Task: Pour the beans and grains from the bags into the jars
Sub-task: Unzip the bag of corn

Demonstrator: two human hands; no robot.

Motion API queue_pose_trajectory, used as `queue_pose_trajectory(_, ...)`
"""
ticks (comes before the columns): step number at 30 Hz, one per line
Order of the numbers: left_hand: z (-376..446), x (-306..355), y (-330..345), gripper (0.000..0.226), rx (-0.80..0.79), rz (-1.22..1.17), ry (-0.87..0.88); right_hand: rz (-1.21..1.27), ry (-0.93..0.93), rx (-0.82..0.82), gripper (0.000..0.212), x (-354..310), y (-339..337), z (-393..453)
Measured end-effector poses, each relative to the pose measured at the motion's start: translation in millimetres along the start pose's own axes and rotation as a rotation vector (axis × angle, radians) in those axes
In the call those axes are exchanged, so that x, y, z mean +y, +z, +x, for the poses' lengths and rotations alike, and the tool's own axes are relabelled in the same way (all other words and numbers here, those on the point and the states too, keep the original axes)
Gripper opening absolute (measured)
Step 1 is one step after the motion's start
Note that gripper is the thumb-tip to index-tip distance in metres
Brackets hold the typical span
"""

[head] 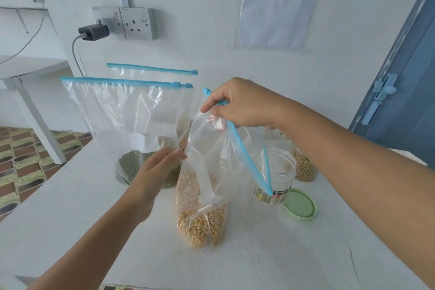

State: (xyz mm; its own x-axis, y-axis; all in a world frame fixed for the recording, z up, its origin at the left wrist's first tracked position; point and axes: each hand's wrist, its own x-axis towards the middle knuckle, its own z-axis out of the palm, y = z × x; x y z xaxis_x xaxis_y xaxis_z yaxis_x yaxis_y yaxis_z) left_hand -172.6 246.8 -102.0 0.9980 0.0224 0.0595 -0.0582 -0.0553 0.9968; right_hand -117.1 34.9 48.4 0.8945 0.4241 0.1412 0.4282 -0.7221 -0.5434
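- My right hand (244, 103) pinches the blue zip strip at the top of the bag of corn kernels (202, 207); thumb and forefinger are closed on the strip, and the other fingers curl under it with a fold of the plastic.
- My left hand (156, 167) reaches to the bag's left edge, its fingers nearly straight and close together, the tips touching the plastic partway up.
- The bag stands on the white table (70, 207) below my right fingers, its mouth open; the kernels fill the bottom part, and the loose zip strip trails down to the right.
- Just right of the bag, below my right wrist, stands an open clear jar (281, 172); I cannot tell whether it holds anything.
- Its green lid (300, 203) lies flat on the table just beside the jar's base.
- Behind that jar, partly hidden by my right forearm, a second jar (304, 167) is filled with pale beans.
- Beyond my left fingertips stands a zip bag with green grains (131, 165) at the bottom, its strip closed.
- A further zip bag (150, 69) stands behind it, against the wall.
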Motion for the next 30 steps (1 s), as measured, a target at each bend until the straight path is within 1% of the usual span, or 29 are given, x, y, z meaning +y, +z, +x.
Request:
queue_pose_trajectory(2, 8, -24, -12, 0.023, 0.008, -0.054, -0.166, 0.119, 0.024, -0.001, 0.027, 0, 5, -2)
queue_pose_trajectory(4, 13, -40, -17, 0.021, -0.022, -0.114, -0.32, 0.218, 0.046, 0.001, 0.027, -2, 6, -4)
queue_pose_trajectory(6, 17, -46, -15, 0.019, -0.105, -0.134, -0.435, 0.281, 0.066, -0.004, 0.028, -3, 4, -9)
queue_pose_trajectory(7, 19, -46, -13, 0.023, -0.149, -0.149, -0.474, 0.301, 0.076, -0.008, 0.031, -3, 3, -12)
queue_pose_trajectory(8, 22, -46, -11, 0.034, -0.168, -0.18, -0.512, 0.317, 0.089, -0.009, 0.035, -1, 2, -14)
queue_pose_trajectory(10, 30, -49, -9, 0.065, -0.208, -0.253, -0.57, 0.354, 0.12, 0.007, 0.042, 2, 1, -19)
queue_pose_trajectory(11, 33, -50, -8, 0.077, -0.218, -0.279, -0.583, 0.382, 0.135, 0.023, 0.043, 4, 0, -22)
queue_pose_trajectory(12, 36, -50, -5, 0.082, -0.222, -0.291, -0.592, 0.414, 0.148, 0.043, 0.042, 7, 0, -24)
queue_pose_trajectory(13, 38, -52, 0, 0.08, -0.227, -0.292, -0.6, 0.443, 0.16, 0.067, 0.042, 9, -1, -26)
queue_pose_trajectory(14, 38, -50, 6, 0.07, -0.232, -0.291, -0.619, 0.466, 0.169, 0.09, 0.041, 11, -2, -28)
queue_pose_trajectory(16, 35, -49, 17, 0.043, -0.227, -0.306, -0.647, 0.492, 0.181, 0.118, 0.04, 14, -6, -34)
queue_pose_trajectory(17, 34, -50, 21, 0.038, -0.241, -0.317, -0.65, 0.5, 0.187, 0.129, 0.039, 16, -7, -37)
queue_pose_trajectory(19, 32, -55, 28, 0.039, -0.268, -0.327, -0.633, 0.53, 0.204, 0.149, 0.037, 21, -10, -44)
queue_pose_trajectory(23, 25, -55, 24, 0.029, -0.219, -0.333, -0.572, 0.564, 0.224, 0.209, 0.034, 41, -15, -63)
queue_pose_trajectory(25, 23, -54, 13, 0.032, -0.195, -0.315, -0.513, 0.572, 0.233, 0.249, 0.032, 54, -19, -73)
queue_pose_trajectory(28, 18, -45, -3, 0.038, -0.123, -0.278, -0.404, 0.644, 0.243, 0.266, 0.036, 73, -21, -89)
queue_pose_trajectory(30, 16, -38, -9, 0.05, -0.083, -0.238, -0.328, 0.713, 0.243, 0.272, 0.038, 82, -20, -96)
